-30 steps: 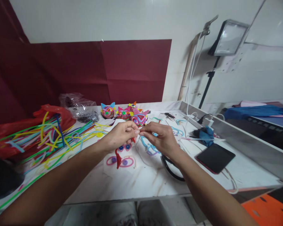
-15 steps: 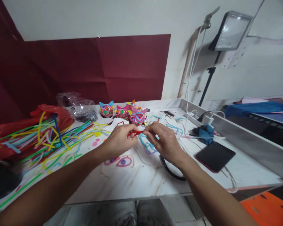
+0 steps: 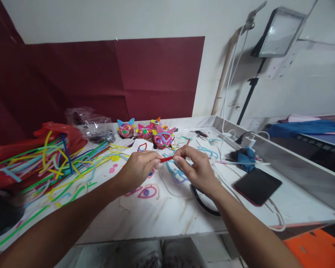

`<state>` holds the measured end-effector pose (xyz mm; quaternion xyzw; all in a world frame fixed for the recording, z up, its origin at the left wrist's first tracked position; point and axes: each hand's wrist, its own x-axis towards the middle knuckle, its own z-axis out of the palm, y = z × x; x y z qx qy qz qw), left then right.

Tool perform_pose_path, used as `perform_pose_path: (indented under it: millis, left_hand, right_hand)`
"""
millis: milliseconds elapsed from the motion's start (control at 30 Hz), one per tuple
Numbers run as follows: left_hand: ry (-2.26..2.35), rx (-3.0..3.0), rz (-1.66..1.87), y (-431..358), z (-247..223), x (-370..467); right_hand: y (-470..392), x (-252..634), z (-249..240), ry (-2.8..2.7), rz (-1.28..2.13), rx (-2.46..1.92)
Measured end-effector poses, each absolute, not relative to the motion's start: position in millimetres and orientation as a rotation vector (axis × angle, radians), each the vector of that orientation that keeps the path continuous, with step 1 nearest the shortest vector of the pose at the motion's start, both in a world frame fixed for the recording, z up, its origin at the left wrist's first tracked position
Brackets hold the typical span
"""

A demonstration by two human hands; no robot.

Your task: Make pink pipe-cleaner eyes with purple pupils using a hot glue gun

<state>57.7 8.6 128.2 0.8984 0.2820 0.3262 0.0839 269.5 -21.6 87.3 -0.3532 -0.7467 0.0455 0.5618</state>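
Observation:
A short red pipe cleaner stretches between my two hands above the table. My left hand pinches its left end, and my right hand grips the other end between thumb and fingers. Beneath the hands lie bent light blue and purple pipe cleaners. On the table in front of my left hand is a pink eye-shaped outline with a purple centre. Just beyond the hands sit several colourful cat-head figures. A paper with a red outline lies beside them.
Loose pipe cleaners spill from a red plastic bag at the left, near a clear bag. To the right are a black tablet, a blue cloth and white cables. A black curved band lies near my right wrist.
My hands have drawn slightly apart, and more of the red pipe cleaner shows straight between them. The left hand has shifted a little left. The view has turned slightly.

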Motion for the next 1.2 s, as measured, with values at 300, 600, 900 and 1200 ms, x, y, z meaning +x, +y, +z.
perform_pose_path:
  millis: [300, 600, 900, 1200]
  left_hand:
    - [0.981, 2.212, 1.008, 5, 122, 55]
    - [0.927, 1.978, 0.971, 8, 116, 58]
    - [1.061, 1.814, 0.786, 15, 118, 62]
    - [1.084, 1.692, 0.917, 39, 119, 54]
  right_hand:
    - [-20, 265, 81, -1.621, 0.455, -0.845]
    - [-12, 256, 71, -1.379, 0.74, -0.803]
    - [-14, 264, 69, -1.531, 0.569, -0.917]
    - [-37, 326, 29, -2.049, 0.152, -2.002]
